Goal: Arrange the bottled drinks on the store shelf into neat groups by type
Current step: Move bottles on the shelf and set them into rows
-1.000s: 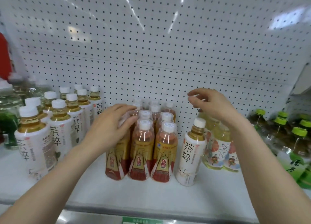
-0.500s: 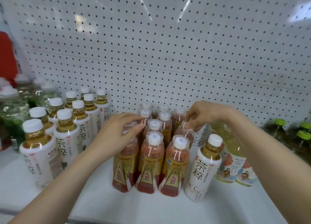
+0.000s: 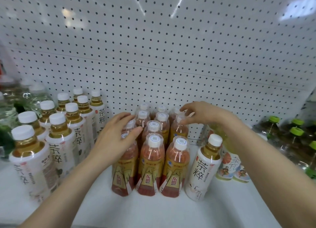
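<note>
2 hands (image 3: 116,138) on red-tea bottles (image 3: 152,161), white shelf (image 3: 153,210)

Bright even overhead light, streak glare on the pegboard (image 3: 153,48), faint shadows on the shelf (image 3: 222,210), fisheye bending at edges, left and right bottles soft and smeared.

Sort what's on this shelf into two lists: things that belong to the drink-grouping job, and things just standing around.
In the job:
left hand
right hand
red-label bottles
stray white-label tea bottle
white-label tea group
illustrated-label bottles
green-capped bottles

Just there:
pegboard back wall
shelf
</note>
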### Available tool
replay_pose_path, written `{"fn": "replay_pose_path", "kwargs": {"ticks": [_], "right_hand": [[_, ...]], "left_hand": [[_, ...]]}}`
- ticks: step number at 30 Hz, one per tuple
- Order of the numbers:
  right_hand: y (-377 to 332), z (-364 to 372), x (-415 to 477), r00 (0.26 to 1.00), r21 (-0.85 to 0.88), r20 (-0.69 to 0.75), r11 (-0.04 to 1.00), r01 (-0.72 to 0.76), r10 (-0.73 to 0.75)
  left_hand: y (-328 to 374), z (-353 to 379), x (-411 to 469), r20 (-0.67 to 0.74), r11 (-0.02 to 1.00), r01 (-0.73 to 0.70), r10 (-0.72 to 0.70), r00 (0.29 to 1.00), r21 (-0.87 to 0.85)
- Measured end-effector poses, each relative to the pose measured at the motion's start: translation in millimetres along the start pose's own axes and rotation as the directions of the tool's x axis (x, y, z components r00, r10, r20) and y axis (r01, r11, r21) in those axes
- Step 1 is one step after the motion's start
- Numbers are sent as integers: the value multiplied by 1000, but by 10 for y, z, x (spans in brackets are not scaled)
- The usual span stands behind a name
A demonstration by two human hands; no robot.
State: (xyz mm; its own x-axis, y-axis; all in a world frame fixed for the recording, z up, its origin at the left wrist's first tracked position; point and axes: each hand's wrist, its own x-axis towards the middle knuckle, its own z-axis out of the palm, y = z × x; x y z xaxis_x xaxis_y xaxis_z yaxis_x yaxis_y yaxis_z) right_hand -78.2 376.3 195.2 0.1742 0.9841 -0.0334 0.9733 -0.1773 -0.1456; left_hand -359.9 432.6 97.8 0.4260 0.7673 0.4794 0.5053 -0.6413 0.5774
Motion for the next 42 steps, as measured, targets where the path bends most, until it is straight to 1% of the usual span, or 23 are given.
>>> {"fn": "replay_pose_path", "kwargs": {"ticks": [2,3,4,5,7,9,11,13,16,19,21,23,24,25,26,28,29,32,34,37,39,41,42], "right_hand": [[-89,-9,-284,988,37,-153,999,39,-33],[-170,4,-456,977,69,-205,995,76,-60],[-264,31,-627,977,88,-197,991,100,-81],[-375,67,-787,987,81,-131,992,100,-89],[-548,184,-975,998,-16,-11,998,66,-66],[-607,287,-999,998,-123,-38,992,37,-43],[-578,317,-948,997,-163,-79,987,-8,-5],[-530,323,-850,993,-210,-116,976,-54,30],[-491,365,-651,983,-223,-174,970,-96,57],[-485,403,-503,984,-187,-160,976,-107,78],[-533,401,-518,982,-222,-166,966,-129,93],[-625,446,-613,953,-229,-300,967,-111,39],[-691,493,-671,925,-169,-381,984,-52,-16],[-779,546,-741,903,-81,-424,996,37,-68],[-878,603,-808,908,-15,-404,994,109,-106],[-1044,712,-896,947,1,-284,987,160,-153],[-1073,756,-907,958,-10,-245,989,150,-147],[-1040,709,-979,971,-1,-218,995,102,-100],[-971,644,-1072,972,-45,-219,996,79,-87],[-903,606,-1203,959,-201,-281,980,-17,-41],[-859,598,-1205,953,-307,-301,949,-73,-24],[-785,586,-1163,949,-418,-313,904,-94,-46],[-748,579,-1153,949,-431,-311,897,-95,-49]], "left_hand": [[21,-15,-6,-2,1000,-1,1,1000,2],[38,-23,-13,-11,1000,-10,10,1000,11],[57,-28,-24,-27,999,-36,37,999,32],[88,-38,-36,-48,994,-84,87,995,70],[185,-64,-62,-76,970,-204,215,974,135],[282,-77,-112,-32,952,-259,268,963,163],[306,-45,-164,23,931,-292,294,956,218],[256,-5,-205,2,921,-296,305,952,251],[138,-5,-283,-131,960,-223,246,960,171],[25,-23,-412,-234,988,-137,149,961,69],[-80,-11,-503,-220,995,-87,96,971,46],[-162,11,-587,-167,998,-56,60,984,27],[-180,22,-622,-144,999,-47,47,988,7],[-187,38,-651,-130,999,-41,38,991,-17],[-190,56,-673,-122,998,-39,34,992,-42],[-197,89,-693,-94,995,-33,24,995,-93],[-204,105,-698,-76,993,-36,27,997,-110],[-245,149,-723,-50,990,-18,11,999,-137],[-214,200,-752,-37,989,-14,9,999,-149],[-85,338,-766,-17,982,-49,47,999,-183],[44,462,-742,-4,976,-84,85,996,-200],[159,575,-701,-9,976,-108,108,994,-190],[196,615,-676,-14,976,-108,108,994,-187]]}}
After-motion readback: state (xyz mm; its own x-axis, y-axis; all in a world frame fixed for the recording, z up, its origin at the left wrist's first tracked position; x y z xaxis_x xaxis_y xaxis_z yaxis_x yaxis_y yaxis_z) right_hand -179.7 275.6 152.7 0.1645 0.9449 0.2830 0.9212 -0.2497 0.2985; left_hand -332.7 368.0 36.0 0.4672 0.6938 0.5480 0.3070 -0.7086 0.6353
